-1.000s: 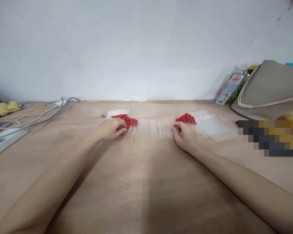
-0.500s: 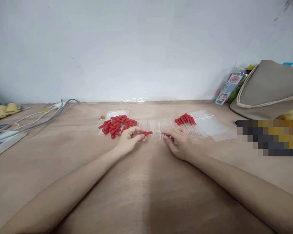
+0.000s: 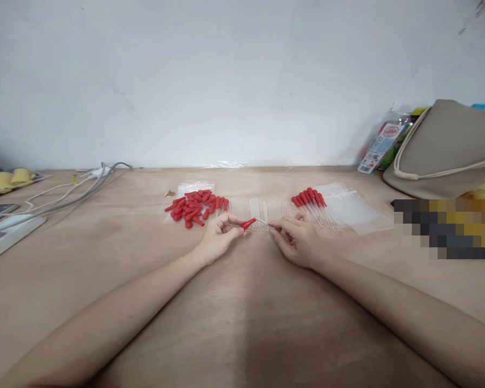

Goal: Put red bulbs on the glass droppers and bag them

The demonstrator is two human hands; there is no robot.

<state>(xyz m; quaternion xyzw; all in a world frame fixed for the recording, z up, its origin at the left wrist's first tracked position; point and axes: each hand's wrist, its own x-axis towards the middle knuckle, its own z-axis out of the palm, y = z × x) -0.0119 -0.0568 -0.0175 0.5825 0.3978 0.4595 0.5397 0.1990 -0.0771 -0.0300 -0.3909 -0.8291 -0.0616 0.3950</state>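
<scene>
My left hand (image 3: 222,237) pinches a red rubber dropper bulb (image 3: 248,223), its narrow neck pointing up and right. Between the fingertips of my right hand (image 3: 295,237) is a clear glass dropper tube (image 3: 263,221), whose end meets the bulb's neck; whether it is inside the neck I cannot tell. Behind both hands lies a row of clear tubes (image 3: 262,206), partly hidden by my fingers. A heap of loose red bulbs (image 3: 192,206) is left of the row. On the right, several droppers with red bulbs fitted (image 3: 310,197) lie side by side.
Flat plastic bags (image 3: 351,207) lie under and beside the fitted droppers, another (image 3: 196,187) behind the heap. Cables (image 3: 92,188) and a white power strip (image 3: 14,237) are on the left. A grey bag (image 3: 448,145) and a labelled package (image 3: 382,145) stand at the back right.
The bulb in my left hand has tilted upward and more of it shows. Its neck and the tube's end, apart before, now meet.
</scene>
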